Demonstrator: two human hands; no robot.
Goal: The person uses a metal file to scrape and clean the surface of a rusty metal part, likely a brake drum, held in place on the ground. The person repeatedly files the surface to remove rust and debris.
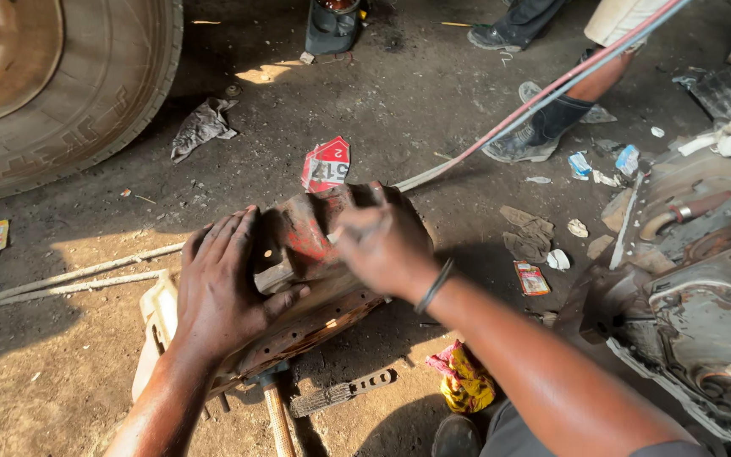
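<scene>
Rusty curved brake shoe [315, 279], reddish, perforated, probably propped on ground, tilted.

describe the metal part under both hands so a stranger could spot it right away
Start at the big truck tyre at top left, then drop down and right to the middle of the dirt floor. There the left hand and right hand press on a curved rusty brake shoe, the only piece with red paint and a drilled edge.

Beyond the rusty curved part [315, 271] the dirt floor [382, 110] lies open up to a red card [326, 164]. Left of it my way is blocked by hoses [69, 279] and the big tyre [86, 93]; right, an engine block [695, 288]; nearer me, a hammer [274, 406] and file [340, 393].
</scene>
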